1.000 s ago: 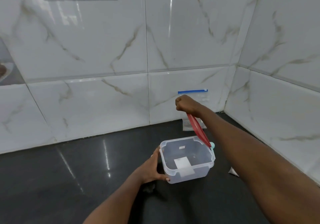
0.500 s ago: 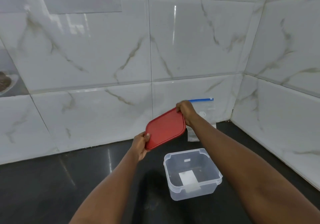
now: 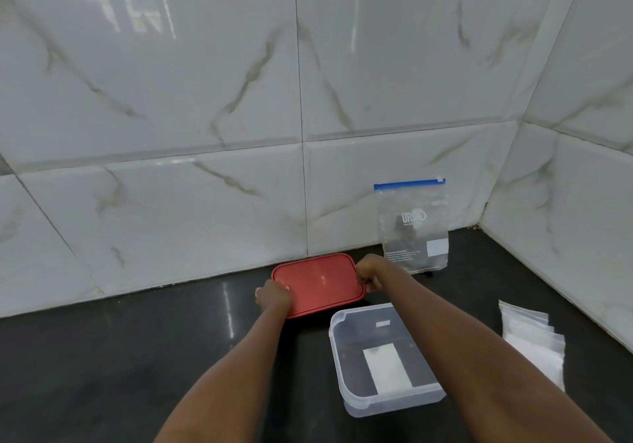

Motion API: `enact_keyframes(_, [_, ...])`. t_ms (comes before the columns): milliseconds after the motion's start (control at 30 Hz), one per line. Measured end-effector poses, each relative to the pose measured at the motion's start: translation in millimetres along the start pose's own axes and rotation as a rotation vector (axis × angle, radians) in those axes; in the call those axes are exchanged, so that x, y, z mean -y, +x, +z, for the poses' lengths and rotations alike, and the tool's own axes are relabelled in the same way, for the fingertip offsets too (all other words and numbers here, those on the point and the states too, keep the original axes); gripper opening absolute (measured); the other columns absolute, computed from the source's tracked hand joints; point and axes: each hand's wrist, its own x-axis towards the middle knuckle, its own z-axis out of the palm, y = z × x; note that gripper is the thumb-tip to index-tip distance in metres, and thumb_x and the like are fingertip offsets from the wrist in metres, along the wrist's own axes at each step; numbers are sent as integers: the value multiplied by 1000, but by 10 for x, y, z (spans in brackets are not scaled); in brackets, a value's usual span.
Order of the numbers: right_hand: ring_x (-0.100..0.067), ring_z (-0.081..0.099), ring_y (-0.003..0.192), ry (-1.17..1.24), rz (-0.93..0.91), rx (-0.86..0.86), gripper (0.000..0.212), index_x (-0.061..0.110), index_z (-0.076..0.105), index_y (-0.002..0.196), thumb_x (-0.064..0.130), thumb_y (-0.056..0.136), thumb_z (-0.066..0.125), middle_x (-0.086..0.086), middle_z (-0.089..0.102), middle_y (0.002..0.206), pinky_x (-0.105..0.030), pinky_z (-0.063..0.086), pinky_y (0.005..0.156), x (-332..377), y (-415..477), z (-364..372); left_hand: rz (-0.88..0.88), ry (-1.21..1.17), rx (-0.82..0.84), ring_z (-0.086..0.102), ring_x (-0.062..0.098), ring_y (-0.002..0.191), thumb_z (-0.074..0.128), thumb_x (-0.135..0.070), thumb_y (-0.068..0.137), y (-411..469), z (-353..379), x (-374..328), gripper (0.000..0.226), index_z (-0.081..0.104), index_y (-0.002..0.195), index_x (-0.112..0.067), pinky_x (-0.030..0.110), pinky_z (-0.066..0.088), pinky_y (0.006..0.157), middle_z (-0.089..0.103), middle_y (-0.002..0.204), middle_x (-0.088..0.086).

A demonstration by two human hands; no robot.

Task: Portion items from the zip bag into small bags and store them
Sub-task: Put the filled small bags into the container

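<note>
A red lid (image 3: 320,283) lies flat on the black counter near the back wall. My left hand (image 3: 273,297) grips its near-left corner and my right hand (image 3: 370,273) grips its right edge. In front of the lid and to its right stands an open clear plastic container (image 3: 346,370) with a white label on its bottom. A clear zip bag (image 3: 412,226) with a blue seal strip leans upright against the wall tiles at the back right. Several small clear bags (image 3: 534,341) lie stacked on the counter at the right.
The black counter (image 3: 102,367) runs into a corner of white marble-look wall tiles (image 3: 205,134) at the back and right. A ring shows on my left hand.
The lid was lifted off the container, held up in both hands, and now lies low on the counter behind the container. The view has tilted, revealing the small bags at right.
</note>
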Motion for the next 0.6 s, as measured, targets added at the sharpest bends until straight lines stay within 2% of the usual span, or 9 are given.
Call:
enact_keyframes(100, [-11, 38, 52, 43, 35, 29, 40, 6, 38, 57, -11, 92, 30, -5, 37, 60, -16, 38, 43, -56, 64, 61, -48, 67, -8, 45, 33, 124, 44, -15, 96, 59, 58, 22, 35, 51, 126, 2, 38, 40, 101, 47, 133, 22])
enact_keyframes(200, [-10, 28, 50, 77, 42, 39, 40, 8, 37, 55, -9, 90, 31, -4, 32, 57, -18, 29, 48, -108, 37, 76, -90, 59, 23, 42, 34, 127, 41, -10, 94, 83, 75, 38, 38, 48, 130, 0, 40, 38, 105, 45, 137, 20])
enact_keyframes(267, [-12, 24, 50, 84, 10, -15, 38, 7, 36, 55, -10, 88, 32, -6, 30, 57, -20, 24, 50, -154, 31, 17, -82, 93, 25, 40, 35, 129, 41, -10, 93, 26, 60, -22, 40, 45, 132, 0, 40, 36, 106, 43, 138, 20])
enact_keyframes(367, [-15, 31, 52, 84, -70, -124, 25, 2, 46, 68, -7, 89, 35, -13, 40, 69, -24, 29, 48, -236, 10, -189, -9, 173, -14, 40, 35, 128, 39, -10, 92, -139, 56, -254, 40, 45, 130, -1, 38, 38, 103, 40, 138, 21])
enact_keyframes(433, [-20, 42, 57, 59, -140, -193, 16, 1, 52, 82, -2, 90, 38, -17, 48, 77, -26, 34, 50, -322, -115, -375, 105, 207, 7, 43, 35, 125, 42, -11, 90, -293, 97, -457, 38, 48, 127, 0, 38, 40, 100, 43, 135, 23])
enact_keyframes(500, [-28, 54, 74, 27, -195, -288, 17, -1, 58, 91, -3, 88, 42, -22, 54, 86, -31, 42, 60, -506, -276, -643, 261, 264, 43, 49, 34, 119, 46, -11, 88, -491, 218, -699, 34, 54, 120, 0, 37, 42, 97, 52, 127, 23])
enact_keyframes(567, [-32, 60, 101, -2, -225, -379, 28, -1, 66, 106, -2, 87, 45, -23, 62, 109, -33, 49, 85, -741, -422, -942, 436, 306, 76, 51, 33, 118, 49, -13, 87, -731, 365, -948, 34, 57, 118, -3, 36, 41, 96, 57, 123, 21])
enact_keyframes(600, [-33, 59, 111, -47, -237, -418, 32, 1, 66, 113, 0, 87, 47, -20, 62, 119, -34, 48, 95, -870, -525, -1055, 532, 327, 103, 50, 32, 119, 51, -13, 86, -848, 439, -1054, 35, 57, 120, -5, 35, 40, 97, 58, 123, 19])
